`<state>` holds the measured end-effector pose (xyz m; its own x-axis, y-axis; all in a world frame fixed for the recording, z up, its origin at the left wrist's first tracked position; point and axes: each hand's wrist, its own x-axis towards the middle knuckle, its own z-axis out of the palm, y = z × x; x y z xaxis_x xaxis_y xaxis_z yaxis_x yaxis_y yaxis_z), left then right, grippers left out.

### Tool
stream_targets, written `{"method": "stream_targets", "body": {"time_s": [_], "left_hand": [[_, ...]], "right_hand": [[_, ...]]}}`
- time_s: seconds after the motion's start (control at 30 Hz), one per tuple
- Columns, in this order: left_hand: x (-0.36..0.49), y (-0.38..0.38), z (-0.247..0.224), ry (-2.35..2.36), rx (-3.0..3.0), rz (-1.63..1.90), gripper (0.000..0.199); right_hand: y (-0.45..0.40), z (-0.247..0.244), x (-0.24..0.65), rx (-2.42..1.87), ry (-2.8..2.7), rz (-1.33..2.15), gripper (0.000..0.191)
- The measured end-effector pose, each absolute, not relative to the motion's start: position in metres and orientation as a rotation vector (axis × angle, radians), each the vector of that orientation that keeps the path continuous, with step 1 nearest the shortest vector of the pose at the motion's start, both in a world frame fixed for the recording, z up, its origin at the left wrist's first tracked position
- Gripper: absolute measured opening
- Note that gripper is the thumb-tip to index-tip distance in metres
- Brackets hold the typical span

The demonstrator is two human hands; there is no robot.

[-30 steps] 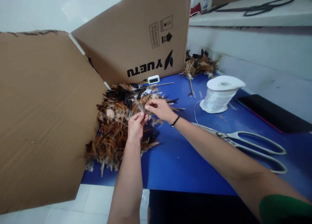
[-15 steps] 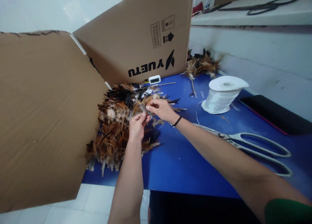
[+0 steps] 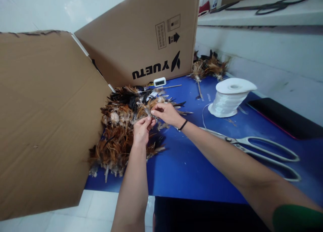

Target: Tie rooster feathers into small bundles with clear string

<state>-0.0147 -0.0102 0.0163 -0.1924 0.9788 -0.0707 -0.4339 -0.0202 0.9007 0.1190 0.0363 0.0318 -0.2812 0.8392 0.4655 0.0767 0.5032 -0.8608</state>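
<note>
Brown and black feathers (image 3: 113,146) lie in heaps on the left part of the blue table (image 3: 191,174). Above them my left hand (image 3: 142,129) is closed, thumb and fingers pinched on a small tuft of feathers (image 3: 147,110). Just to its upper right, my right hand (image 3: 165,113) is closed in a pinch at the same tuft; what exactly sits between its fingertips is too small to make out. A spool of white ribbon (image 3: 229,99) stands to the right, its loose strand running toward my right forearm. Large scissors (image 3: 252,149) lie partly under that forearm.
Cardboard panels rise at the left (image 3: 42,124) and back (image 3: 141,40). A small white digital display (image 3: 159,81) stands by the back panel. More feathers (image 3: 210,65) lie at the back right, a black flat object (image 3: 285,117) at the right. Dark scissors (image 3: 280,5) rest on the ledge.
</note>
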Motion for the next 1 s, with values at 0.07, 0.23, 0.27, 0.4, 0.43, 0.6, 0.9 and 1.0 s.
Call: {"method": "stream_targets", "body": {"time_s": [0.07, 0.23, 0.27, 0.4, 0.43, 0.6, 0.9, 1.0], "left_hand": [[-0.0151, -0.0099, 0.0150, 1.019, 0.758, 1.519, 0.026], [-0.0157, -0.0093, 0.0133, 1.029, 0.770, 1.528, 0.026], [-0.0158, -0.0092, 0.0133, 1.030, 0.768, 1.528, 0.026], [-0.0160, -0.0089, 0.0133, 1.037, 0.775, 1.522, 0.025], [-0.0161, -0.0088, 0.0132, 1.042, 0.777, 1.521, 0.025], [-0.0158, -0.0090, 0.0133, 1.041, 0.787, 1.532, 0.027], [-0.0152, -0.0098, 0.0145, 1.062, 0.859, 1.531, 0.029], [-0.0146, -0.0097, 0.0141, 1.080, 0.892, 1.539, 0.031]], "right_hand": [[0.0367, 0.0308, 0.1190, -0.788, -1.707, 0.911, 0.011], [0.0369, 0.0290, 0.1185, -0.803, -1.713, 0.899, 0.010], [0.0368, 0.0287, 0.1184, -0.802, -1.715, 0.902, 0.010], [0.0366, 0.0280, 0.1180, -0.800, -1.725, 0.890, 0.010], [0.0365, 0.0280, 0.1179, -0.799, -1.727, 0.883, 0.010], [0.0349, 0.0283, 0.1171, -0.805, -1.729, 0.854, 0.009], [0.0292, 0.0320, 0.1163, -0.820, -1.772, 0.724, 0.008], [0.0275, 0.0325, 0.1153, -0.832, -1.770, 0.694, 0.008]]}}
